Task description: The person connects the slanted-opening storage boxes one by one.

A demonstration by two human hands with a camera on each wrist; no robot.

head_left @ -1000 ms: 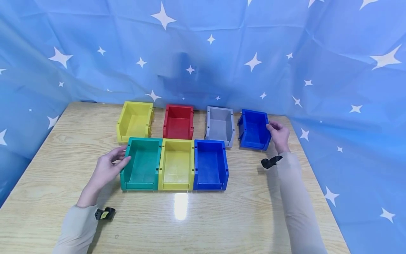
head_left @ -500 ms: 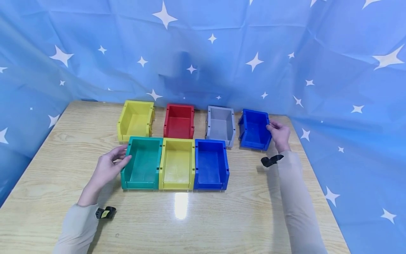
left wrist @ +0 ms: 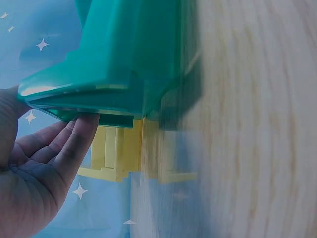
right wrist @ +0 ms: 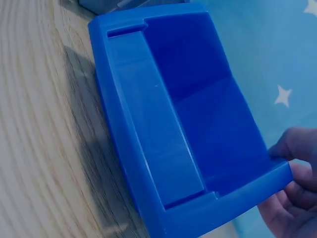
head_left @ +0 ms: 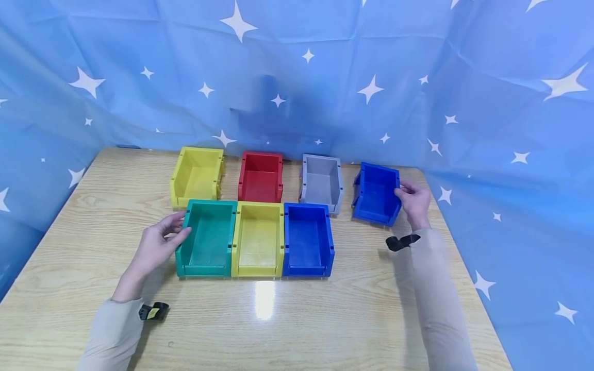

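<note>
In the head view my right hand (head_left: pixel 414 203) pinches the right side wall of a blue storage bin (head_left: pixel 377 193) at the back right. The thumb is inside the wall and the fingers are outside, as the right wrist view shows. This bin (right wrist: pixel 153 119) stands askew. At the front left, my left hand (head_left: pixel 160 245) holds the left side of a green bin (head_left: pixel 210 237) between thumb and fingers. From the left wrist, the fingers (left wrist: pixel 81 136) reach behind the green wall. Right of the green bin, a yellow bin (head_left: pixel 258 239) and another blue bin (head_left: pixel 308 239) adjoin in a row.
Behind the front row stand a yellow bin (head_left: pixel 197 175), a red bin (head_left: pixel 261 178) and a grey bin (head_left: pixel 322 181). All rest on a wooden table (head_left: pixel 209 330). A blue star-printed cloth (head_left: pixel 297 77) hangs behind and along the sides.
My right hand has shifted slightly right and toward me, and the back blue bin has moved and turned with it. My left hand and the other bins have stayed in place.
</note>
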